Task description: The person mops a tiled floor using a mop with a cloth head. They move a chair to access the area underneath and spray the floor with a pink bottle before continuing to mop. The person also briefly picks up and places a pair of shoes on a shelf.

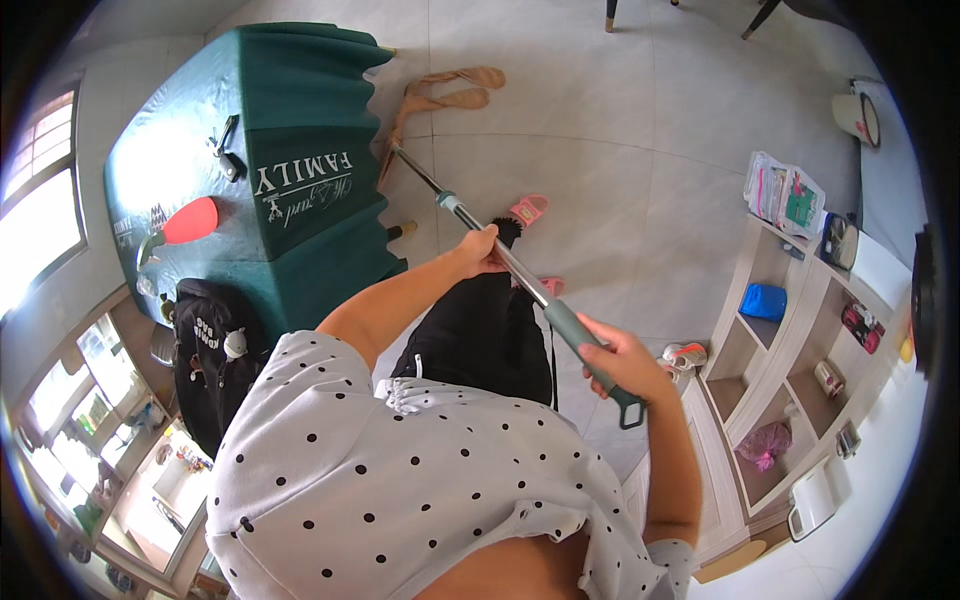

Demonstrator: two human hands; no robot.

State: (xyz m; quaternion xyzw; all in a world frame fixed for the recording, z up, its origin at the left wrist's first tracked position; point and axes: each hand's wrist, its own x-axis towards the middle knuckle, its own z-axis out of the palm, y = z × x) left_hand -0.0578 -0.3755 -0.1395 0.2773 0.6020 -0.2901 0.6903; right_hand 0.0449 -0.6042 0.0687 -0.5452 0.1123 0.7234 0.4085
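Mop [525,276]: is slanting from near right to far left — tan strands [450,97] lying on the floor [570,100].
Left grip [481,252]: is pinching the silver pole [518,268] at mid-length.
Right grip [624,360]: is pinching the green handle [568,325] — near its looped end.
Bench [310,95]: is standing left, green-covered.

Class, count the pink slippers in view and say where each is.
2: the far slipper is right of the pole; the near slipper is partly hidden by it. Others may be hidden.
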